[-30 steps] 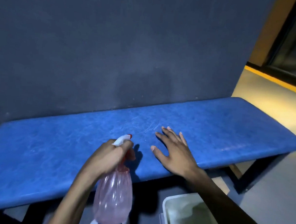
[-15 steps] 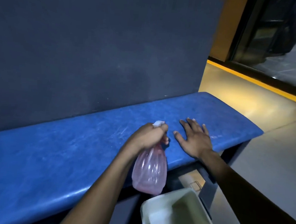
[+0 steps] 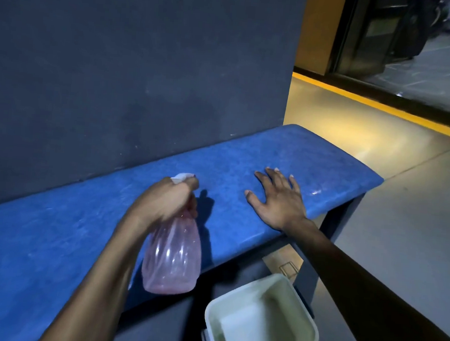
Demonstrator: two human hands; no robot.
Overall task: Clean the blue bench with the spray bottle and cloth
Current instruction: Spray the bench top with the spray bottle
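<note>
The long blue bench (image 3: 62, 236) runs from lower left to right along a dark wall. My left hand (image 3: 163, 202) grips the neck of a pink see-through spray bottle (image 3: 172, 257) with a white nozzle, held over the bench's front edge and aimed across the seat. My right hand (image 3: 278, 198) lies flat on the seat near the bench's right end, fingers spread, holding nothing. A small shiny wet patch (image 3: 315, 191) shows just right of that hand. No cloth is in view.
A pale square bin (image 3: 311, 333) stands on the floor in front of the bench, below my right forearm. The dark grey wall (image 3: 132, 70) backs the bench. A yellow floor stripe (image 3: 382, 106) and a glass door lie at the far right.
The view has swung to the right along the bench. Both hands have shifted toward the right end of the seat, the right hand still flat and the left still holding the bottle.
</note>
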